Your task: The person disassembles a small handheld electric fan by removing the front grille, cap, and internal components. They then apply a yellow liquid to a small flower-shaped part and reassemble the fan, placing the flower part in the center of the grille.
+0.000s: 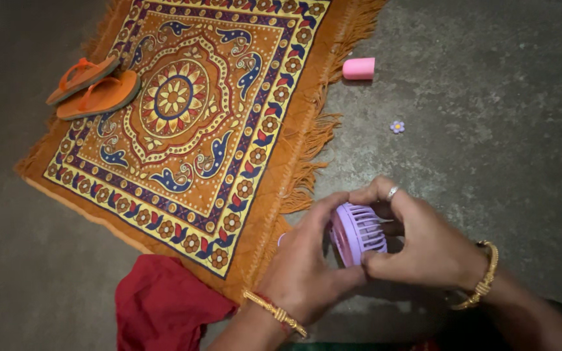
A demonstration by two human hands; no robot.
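Lilac fan head (358, 233), prob. between both hands

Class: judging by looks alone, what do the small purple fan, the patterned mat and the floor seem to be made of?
Purple fan: probably moulded plastic, smooth with thin even grille slats. Patterned mat: woven cloth, matte, with a loose thread fringe along its edge. Floor: likely bare concrete or cement, grey, mottled and rough.
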